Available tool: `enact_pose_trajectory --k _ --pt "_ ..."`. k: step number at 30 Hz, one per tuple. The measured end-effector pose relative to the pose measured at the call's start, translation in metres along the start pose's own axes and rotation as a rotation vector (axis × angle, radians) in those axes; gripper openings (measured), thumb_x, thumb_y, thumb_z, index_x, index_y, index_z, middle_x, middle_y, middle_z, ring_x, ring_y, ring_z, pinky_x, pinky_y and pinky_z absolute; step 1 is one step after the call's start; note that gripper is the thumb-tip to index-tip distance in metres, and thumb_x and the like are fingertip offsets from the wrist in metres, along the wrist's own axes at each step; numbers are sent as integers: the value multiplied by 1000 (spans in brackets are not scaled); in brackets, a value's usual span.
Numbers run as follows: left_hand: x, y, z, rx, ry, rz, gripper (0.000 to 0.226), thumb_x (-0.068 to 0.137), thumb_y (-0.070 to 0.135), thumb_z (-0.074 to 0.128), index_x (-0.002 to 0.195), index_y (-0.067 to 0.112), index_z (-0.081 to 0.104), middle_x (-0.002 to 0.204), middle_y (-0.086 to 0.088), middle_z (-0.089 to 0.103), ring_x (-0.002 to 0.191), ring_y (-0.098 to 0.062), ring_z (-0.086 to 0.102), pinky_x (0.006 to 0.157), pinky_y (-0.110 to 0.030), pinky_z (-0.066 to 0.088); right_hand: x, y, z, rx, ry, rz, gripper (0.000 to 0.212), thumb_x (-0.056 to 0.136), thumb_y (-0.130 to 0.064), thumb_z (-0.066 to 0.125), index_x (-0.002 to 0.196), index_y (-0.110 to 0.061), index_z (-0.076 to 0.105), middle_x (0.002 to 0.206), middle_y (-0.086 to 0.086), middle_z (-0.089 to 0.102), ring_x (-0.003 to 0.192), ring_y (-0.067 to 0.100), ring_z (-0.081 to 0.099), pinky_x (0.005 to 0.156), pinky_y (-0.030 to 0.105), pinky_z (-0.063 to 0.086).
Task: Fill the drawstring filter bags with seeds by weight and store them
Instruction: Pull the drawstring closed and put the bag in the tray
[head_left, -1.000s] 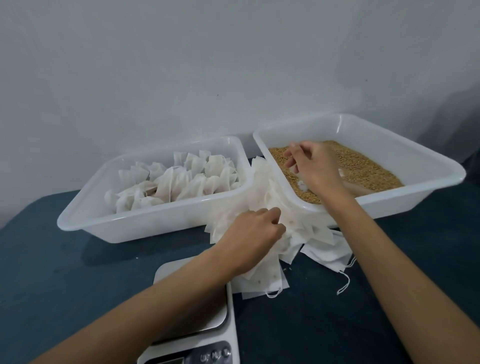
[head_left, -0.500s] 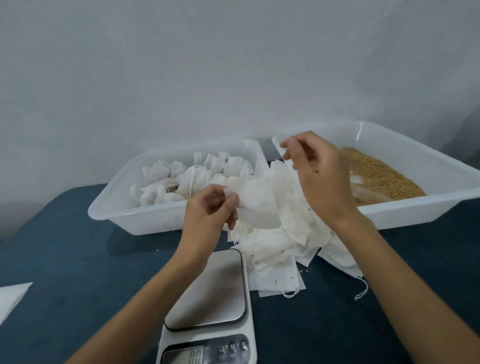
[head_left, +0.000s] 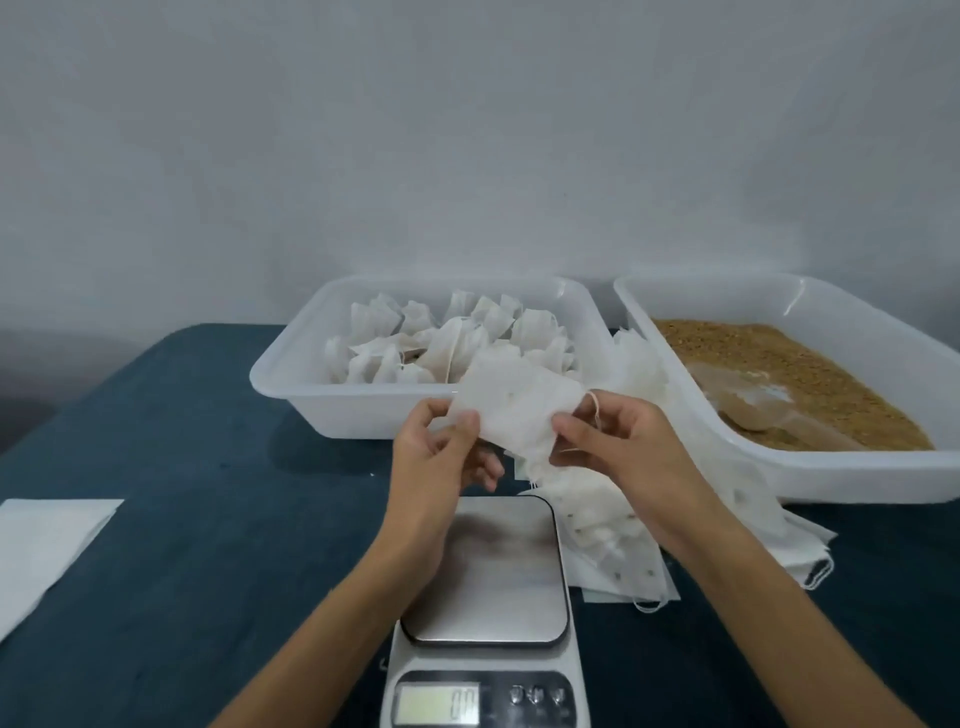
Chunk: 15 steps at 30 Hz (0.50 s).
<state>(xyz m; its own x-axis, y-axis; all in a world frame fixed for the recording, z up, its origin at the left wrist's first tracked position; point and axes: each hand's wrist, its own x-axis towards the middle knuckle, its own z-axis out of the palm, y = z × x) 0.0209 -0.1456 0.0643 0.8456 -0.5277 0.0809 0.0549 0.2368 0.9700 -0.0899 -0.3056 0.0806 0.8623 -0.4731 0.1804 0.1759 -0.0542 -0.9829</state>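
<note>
I hold one empty white filter bag (head_left: 514, 410) flat in the air above the scale. My left hand (head_left: 441, 457) pinches its left edge and my right hand (head_left: 618, 447) pinches its right edge, where the drawstring loops over my fingers. A heap of empty bags (head_left: 613, 519) lies on the table between the two tubs. The right tub (head_left: 831, 473) holds brown seeds (head_left: 779, 358) with a scoop half buried in them. The left tub (head_left: 332, 410) holds several filled bags (head_left: 447, 343). The digital scale (head_left: 488, 587) stands below my hands, its plate bare.
A dark blue cloth covers the table (head_left: 197, 519). A white sheet (head_left: 41, 551) lies at the left edge. A grey wall rises right behind the tubs.
My left hand lifted one bag off the heap. My right hand left the seed tub and took the bag's other edge; both now hold it over the scale.
</note>
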Motion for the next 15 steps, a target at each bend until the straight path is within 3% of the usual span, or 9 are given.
enact_pose_trajectory --k 2,5,8,12,15 --pt "-2 -3 1 141 62 52 13 101 13 65 109 16 55 83 -5 68 66 -16 61 60 -28 54 0 1 1 -15 39 -29 21 85 -22 76 82 -2 68 76 10 69 72 19 67 77 28 59" --pt "-8 -8 4 385 160 297 38 93 8 74 107 34 50 97 4 56 72 -5 53 70 -19 51 -1 2 2 -118 74 -86 26 86 -26 77 69 -13 62 62 -3 57 62 11 59 72 22 55" --pt "-17 -7 10 478 60 497 31 91 4 75 99 29 58 91 8 59 80 -11 56 69 -20 48 -3 2 8 -152 69 -101 32 85 -25 79 64 -17 55 60 -3 55 58 9 56 65 18 51" --pt "-21 -2 14 449 -172 455 14 95 7 71 91 20 66 83 5 69 76 -21 64 72 -40 53 -6 3 12 -210 67 -147 35 86 -19 78 67 -11 50 60 -9 41 57 4 39 56 11 38" --pt "-21 0 14 415 -186 452 7 99 12 69 93 16 69 85 5 70 78 -22 65 75 -42 54 -7 2 10 -123 62 -127 33 86 -20 78 68 -16 51 64 -7 43 62 7 43 63 14 44"
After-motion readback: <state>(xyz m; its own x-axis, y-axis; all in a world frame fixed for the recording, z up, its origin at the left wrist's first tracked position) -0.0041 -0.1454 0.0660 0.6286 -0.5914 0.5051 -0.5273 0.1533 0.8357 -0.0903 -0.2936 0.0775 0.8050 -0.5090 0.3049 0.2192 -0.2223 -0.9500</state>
